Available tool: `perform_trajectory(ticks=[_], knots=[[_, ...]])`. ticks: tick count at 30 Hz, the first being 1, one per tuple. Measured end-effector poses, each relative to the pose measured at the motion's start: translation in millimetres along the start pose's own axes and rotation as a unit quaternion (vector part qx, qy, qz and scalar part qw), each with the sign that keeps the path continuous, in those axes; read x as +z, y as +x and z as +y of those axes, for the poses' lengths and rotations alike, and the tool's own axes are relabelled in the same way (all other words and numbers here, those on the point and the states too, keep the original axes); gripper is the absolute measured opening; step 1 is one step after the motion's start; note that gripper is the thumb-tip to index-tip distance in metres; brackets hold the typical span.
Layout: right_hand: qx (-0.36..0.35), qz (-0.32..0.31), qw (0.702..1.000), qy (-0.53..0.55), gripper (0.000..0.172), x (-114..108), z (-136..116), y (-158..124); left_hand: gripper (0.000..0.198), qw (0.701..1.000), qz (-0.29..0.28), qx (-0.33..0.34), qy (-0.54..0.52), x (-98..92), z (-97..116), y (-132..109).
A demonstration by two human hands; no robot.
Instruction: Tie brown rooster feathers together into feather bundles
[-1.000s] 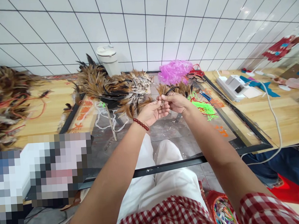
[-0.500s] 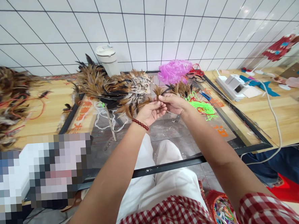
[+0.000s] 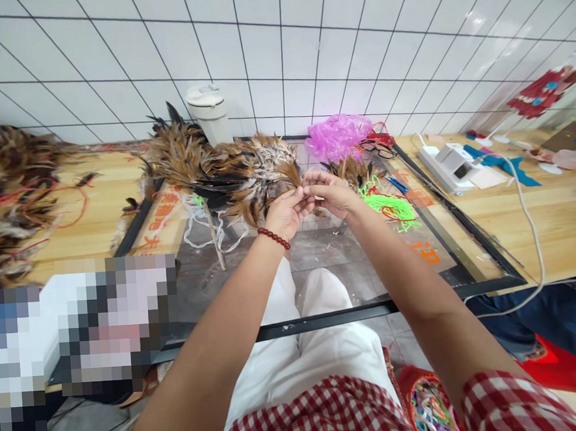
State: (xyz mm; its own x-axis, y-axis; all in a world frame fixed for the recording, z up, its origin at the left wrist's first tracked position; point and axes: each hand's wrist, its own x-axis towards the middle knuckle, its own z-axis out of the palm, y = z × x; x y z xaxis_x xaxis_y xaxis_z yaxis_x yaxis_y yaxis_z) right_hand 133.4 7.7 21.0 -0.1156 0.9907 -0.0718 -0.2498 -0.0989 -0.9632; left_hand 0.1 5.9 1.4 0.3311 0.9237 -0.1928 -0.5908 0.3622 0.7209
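Observation:
My left hand point(image 3: 289, 213), with a dark red bead bracelet point(image 3: 274, 238) at its wrist, is pinched closed at the middle of the table. Its fingertips meet those of my right hand point(image 3: 333, 194), which is pinched as well. Brown feathers point(image 3: 290, 172) stick up from between the fingertips; their quill ends are covered by my fingers. Right behind them lies a large pile of brown and black feathers point(image 3: 246, 169) with pale fluffy ends. A smaller feather bunch point(image 3: 353, 170) rests beyond my right hand, beside bright green cord point(image 3: 390, 208).
A black-framed glass panel point(image 3: 323, 312) lies on the wooden table. A white cup point(image 3: 209, 113) and a pink plastic bag point(image 3: 336, 138) stand near the tiled wall. At right is a power strip point(image 3: 453, 166) with a cable. A thin stick point(image 3: 215, 236) lies left.
Both hands have shifted slightly left, carrying the pinched feathers toward the large pile. More of the small feather bunch behind my right hand is covered or turned from view.

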Motion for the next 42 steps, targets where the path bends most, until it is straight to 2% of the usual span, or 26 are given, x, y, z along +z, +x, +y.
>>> perform_trajectory(ticks=[5,10,12,16,19,25,28,31,35,38,40,42], knots=[[0.041,0.006,0.999,-0.033,0.034,-2.5,0.3,1.9,0.006,0.999,-0.022,-0.043,0.017,0.6,1.4,-0.4],[0.018,0.017,0.998,-0.053,0.039,-8.0,-8.1,0.8,0.008,0.998,0.039,-0.037,0.03,3.7,4.9,-1.4],[0.035,0.012,0.998,-0.047,0.039,-12.7,-12.8,-1.2,0.01,0.999,0.036,-0.031,0.022,4.3,5.9,-2.3],[0.071,-0.079,0.994,-0.035,0.029,-21.8,-15.9,-5.3,0.013,0.997,-0.014,-0.066,0.027,5.0,6.8,-5.0],[0.077,-0.135,0.988,-0.021,0.03,-23.6,-12.1,-5.1,0.012,0.992,-0.054,-0.105,0.042,5.0,6.2,-6.3],[0.021,-0.061,0.995,-0.071,0.036,-22.1,-6.2,1.2,0.014,0.983,-0.124,-0.123,0.056,0.8,2.7,-5.4],[0.006,-0.05,0.993,-0.109,0.039,-21.0,-7.4,1.8,0.016,0.98,-0.142,-0.126,0.065,-0.3,1.3,-5.5],[-0.012,-0.033,0.99,-0.135,0.039,-17.1,-6.1,2.8,0.013,0.985,-0.108,-0.11,0.077,1.2,0.7,-5.6],[-0.082,0.068,0.979,-0.176,0.024,-15.5,0.2,8.2,0.009,1.0,-0.014,-0.004,0.018,2.6,4.5,-2.8],[-0.117,0.104,0.935,-0.319,0.01,-23.4,1.2,10.4,0.01,0.996,0.044,0.066,-0.032,0.0,9.9,0.8],[-0.113,0.091,0.898,-0.416,0.004,-29.6,-0.8,9.5,0.013,0.994,0.062,0.085,-0.04,-2.3,12.2,2.6],[-0.106,0.052,0.877,-0.466,0.002,-32.6,-2.2,7.8,0.014,0.992,0.071,0.093,-0.041,-3.6,12.7,3.5]])
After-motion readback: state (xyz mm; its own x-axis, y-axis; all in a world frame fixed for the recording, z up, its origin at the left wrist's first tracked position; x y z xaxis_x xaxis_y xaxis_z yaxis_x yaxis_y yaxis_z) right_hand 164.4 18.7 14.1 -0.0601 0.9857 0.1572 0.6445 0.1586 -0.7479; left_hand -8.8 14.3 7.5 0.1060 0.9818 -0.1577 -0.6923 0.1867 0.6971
